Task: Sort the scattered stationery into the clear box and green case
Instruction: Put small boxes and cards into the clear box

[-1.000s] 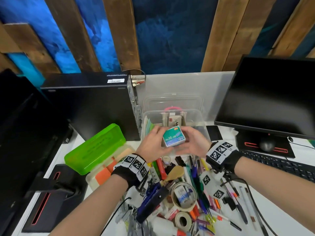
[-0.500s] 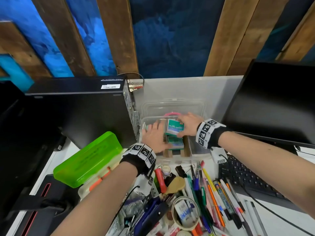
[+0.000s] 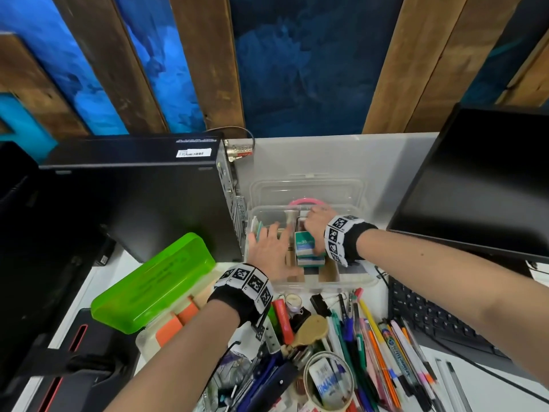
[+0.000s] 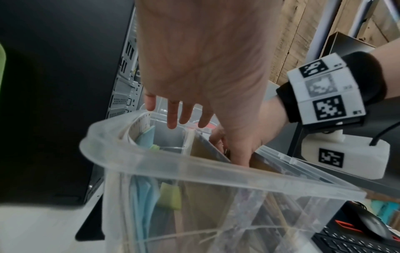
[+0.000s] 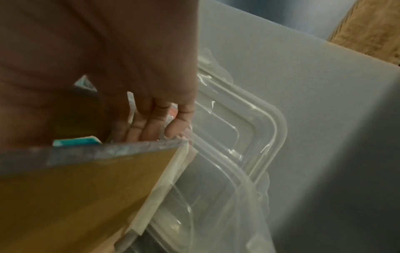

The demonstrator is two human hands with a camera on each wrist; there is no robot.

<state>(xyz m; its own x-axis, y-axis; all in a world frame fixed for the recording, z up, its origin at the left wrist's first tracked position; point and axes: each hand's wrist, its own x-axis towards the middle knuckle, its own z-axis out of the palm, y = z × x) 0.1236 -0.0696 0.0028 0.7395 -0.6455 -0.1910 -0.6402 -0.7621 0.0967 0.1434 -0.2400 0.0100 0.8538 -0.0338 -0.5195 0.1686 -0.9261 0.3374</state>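
The clear box (image 3: 326, 285) stands at the back of the desk, split by cardboard dividers (image 4: 205, 149). A teal staple box (image 3: 304, 243) sits low in the middle compartment on top of another teal box. My right hand (image 3: 316, 227) reaches into that compartment and holds the staple box (image 5: 75, 141), fingers (image 5: 151, 119) down its far side. My left hand (image 3: 267, 248) hovers over the left compartment with fingers (image 4: 173, 113) spread and straight, thumb dipping beside a divider. The green case (image 3: 154, 281) lies open to the left, with orange items in its tray.
A pile of pens (image 3: 371, 337), a tape roll (image 3: 326, 379) and clips lies in front of the box. The box's lid (image 5: 238, 137) leans behind it. A black computer tower (image 3: 133, 203) stands left, with a monitor (image 3: 475, 179) and keyboard (image 3: 430, 316) right.
Both hands carried the teal staple box from above the pile forward to the clear box. My right hand lowered it into the middle compartment; my left hand let go and spread.
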